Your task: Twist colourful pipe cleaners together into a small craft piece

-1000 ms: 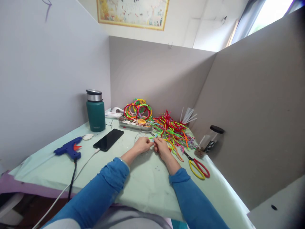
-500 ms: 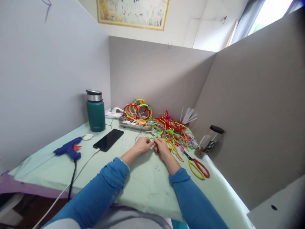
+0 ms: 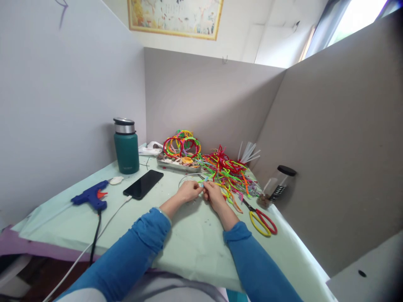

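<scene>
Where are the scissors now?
In the head view, the scissors lie on the table at right, beside the right hand and nearer the camera than the black-lidded jar.

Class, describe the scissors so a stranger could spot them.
On the pale green table cover, find the right hand, then look right toward the edge. The scissors lie there, beside pipe cleaners, set apart by dark blades and two handle loops, one yellow, one red.

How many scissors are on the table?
1: the scissors with yellow and red handles, lying right of the person's right hand. Others may hide under the multicoloured heap of fuzzy stems.
</scene>
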The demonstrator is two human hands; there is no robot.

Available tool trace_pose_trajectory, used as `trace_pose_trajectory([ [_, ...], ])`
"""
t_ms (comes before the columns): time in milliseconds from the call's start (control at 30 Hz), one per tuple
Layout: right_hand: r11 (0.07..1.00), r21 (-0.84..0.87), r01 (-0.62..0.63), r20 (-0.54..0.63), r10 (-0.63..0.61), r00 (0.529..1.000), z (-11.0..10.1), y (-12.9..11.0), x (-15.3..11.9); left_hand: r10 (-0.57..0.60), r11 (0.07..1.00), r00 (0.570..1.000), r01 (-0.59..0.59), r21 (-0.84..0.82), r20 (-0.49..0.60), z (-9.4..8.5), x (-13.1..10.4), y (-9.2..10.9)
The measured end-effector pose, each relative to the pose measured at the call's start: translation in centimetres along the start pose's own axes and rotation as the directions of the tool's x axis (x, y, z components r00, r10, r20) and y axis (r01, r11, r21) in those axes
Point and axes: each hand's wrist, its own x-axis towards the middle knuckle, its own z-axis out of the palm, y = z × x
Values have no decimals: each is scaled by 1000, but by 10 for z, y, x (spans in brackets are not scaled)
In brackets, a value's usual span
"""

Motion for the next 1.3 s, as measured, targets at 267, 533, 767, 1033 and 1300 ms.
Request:
trace_pose_trajectory([
  [267,1000,0,-9,3,9,1000,0,0,1,-12,999,999,14,-45,47,-1,-1,2],
  [533,1000,-10,-1,8,1,1000,0,0,0,-38,992,997,47,-114,74,-2,-2,3],
  [767,1000,-16,5,7,-5,1000,1,0,0,-44,992,996,53,-116,76,0,-1,2],
  [1033,999,-33,13,7,-13,1000,1,0,0,-5,996,997,11,-85,71,-1,-2,3],
  [1300,1000,-8,15,-9,-15,1000,0,1,1,29,999,999,-28,-40,23,2,2,-1],
])
